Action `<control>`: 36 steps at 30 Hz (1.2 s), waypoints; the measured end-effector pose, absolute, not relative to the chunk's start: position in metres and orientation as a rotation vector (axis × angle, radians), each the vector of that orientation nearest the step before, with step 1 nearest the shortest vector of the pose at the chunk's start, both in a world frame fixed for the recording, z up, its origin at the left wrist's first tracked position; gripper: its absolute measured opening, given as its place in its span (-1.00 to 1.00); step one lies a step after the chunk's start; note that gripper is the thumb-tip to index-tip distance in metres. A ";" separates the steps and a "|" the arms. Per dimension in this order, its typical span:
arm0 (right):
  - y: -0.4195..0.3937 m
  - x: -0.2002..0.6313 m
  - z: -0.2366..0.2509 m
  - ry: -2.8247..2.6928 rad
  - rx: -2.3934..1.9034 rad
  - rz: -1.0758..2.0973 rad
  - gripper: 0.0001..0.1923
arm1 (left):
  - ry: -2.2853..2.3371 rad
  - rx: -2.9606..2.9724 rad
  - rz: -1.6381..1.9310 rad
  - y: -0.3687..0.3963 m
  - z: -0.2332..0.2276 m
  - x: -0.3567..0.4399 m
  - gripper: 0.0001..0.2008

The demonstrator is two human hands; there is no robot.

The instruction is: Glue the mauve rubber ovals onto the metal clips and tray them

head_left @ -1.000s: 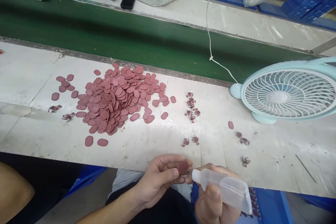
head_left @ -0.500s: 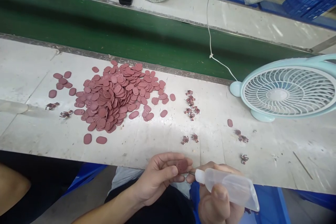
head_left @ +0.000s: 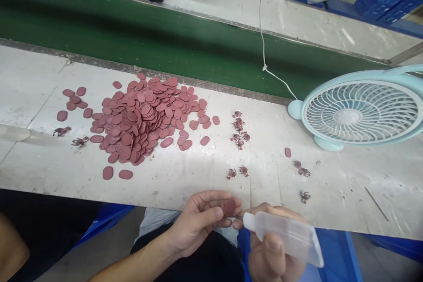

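Between the thumb and fingers of my left hand [head_left: 201, 220] is a reddish-brown oval disc [head_left: 228, 206], held near the table's front edge. My right hand [head_left: 274, 246] is wrapped round a translucent squeeze bottle [head_left: 286, 231] with a white cap and a thin metal tip. That tip points left and meets the disc's lower edge; whether it touches the face I cannot tell. A big heap of the same oval discs [head_left: 139, 119] lies on the table to the left. Small dark brown-and-white figurines [head_left: 238, 130] lie in clusters beyond my hands.
A light-blue fan [head_left: 350, 116] stands at the right, its white cord [head_left: 263, 31] running up and away. Behind the table runs a green belt [head_left: 185, 39]. More figurines [head_left: 302, 169] and a thin stick [head_left: 376, 203] lie at right. A blue bin [head_left: 340, 253] sits below the edge. Another person's arm [head_left: 11, 246] shows at lower left.
The whole view has shifted slightly, so the table's things sit a little higher and further left. Both hands keep their hold on the disc and the bottle.
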State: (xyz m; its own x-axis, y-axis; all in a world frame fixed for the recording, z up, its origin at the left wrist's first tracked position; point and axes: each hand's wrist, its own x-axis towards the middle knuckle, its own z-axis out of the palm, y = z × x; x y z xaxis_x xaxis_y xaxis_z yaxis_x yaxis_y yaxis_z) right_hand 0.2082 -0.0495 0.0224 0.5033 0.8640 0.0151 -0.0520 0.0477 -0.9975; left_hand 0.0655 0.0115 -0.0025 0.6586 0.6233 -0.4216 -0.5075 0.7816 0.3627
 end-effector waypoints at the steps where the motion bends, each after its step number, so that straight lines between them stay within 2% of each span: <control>1: -0.045 0.212 0.028 -0.721 -1.283 0.837 -0.74 | 0.559 0.221 0.646 0.012 -0.003 0.065 -0.72; 4: -0.031 0.237 0.036 -0.346 -0.970 1.069 -0.74 | 0.554 0.211 0.651 0.013 -0.002 0.063 -0.72; 8: -0.015 0.286 0.012 0.174 -0.296 1.480 -0.77 | 0.558 0.209 0.651 0.015 0.000 0.060 -0.75; 12: -0.007 0.309 -0.016 0.257 0.054 1.567 -0.79 | 0.597 0.195 0.667 0.018 -0.003 0.056 -0.77; 15: -0.014 0.304 -0.015 0.095 -0.174 1.466 -0.79 | 0.634 0.191 0.673 0.020 -0.006 0.052 -0.77; 20: -0.017 0.280 0.000 -0.741 -1.467 1.040 -0.71 | 0.664 0.196 0.690 0.024 -0.008 0.047 -0.78; 24: 0.012 0.270 -0.004 -1.173 -2.056 0.779 -0.63 | 0.677 0.210 0.679 0.027 -0.003 0.049 -0.78; 26: 0.025 0.271 -0.008 -1.238 -2.120 0.759 -0.63 | 0.683 0.207 0.675 0.027 -0.001 0.049 -0.77; 30: 0.033 0.278 -0.011 -1.306 -2.182 0.756 -0.77 | 0.688 0.208 0.673 0.025 0.001 0.047 -0.78; 34: 0.025 0.281 0.000 -1.268 -2.196 0.763 -0.83 | 0.689 0.209 0.668 0.024 0.000 0.046 -0.78; 36: 0.016 0.280 0.008 -1.193 -2.118 0.855 -0.77 | 0.679 0.205 0.670 0.025 0.000 0.046 -0.78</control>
State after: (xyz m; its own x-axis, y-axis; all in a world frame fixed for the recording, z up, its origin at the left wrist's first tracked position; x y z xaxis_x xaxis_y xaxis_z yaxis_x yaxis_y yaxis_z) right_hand 0.2796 0.0157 0.0080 0.4016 0.8794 -0.2556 0.5241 -0.4495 -0.7233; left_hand 0.0462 0.0249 -0.0003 0.5800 0.6326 -0.5132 -0.5042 0.7736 0.3838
